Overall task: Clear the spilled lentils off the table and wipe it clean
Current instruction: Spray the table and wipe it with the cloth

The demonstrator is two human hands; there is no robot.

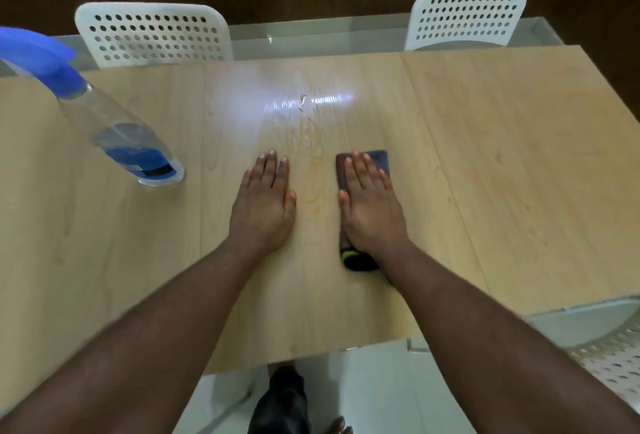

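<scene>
Wooden counter [485, 156]: right hand [370, 205] pressed flat, fingers straight, atop the dark cloth [377, 161]; left hand [265, 201] flat beside orange smears [313, 196].

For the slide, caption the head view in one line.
Right hand presses a dark cloth flat on the table; left hand beside an orange smear.
</scene>
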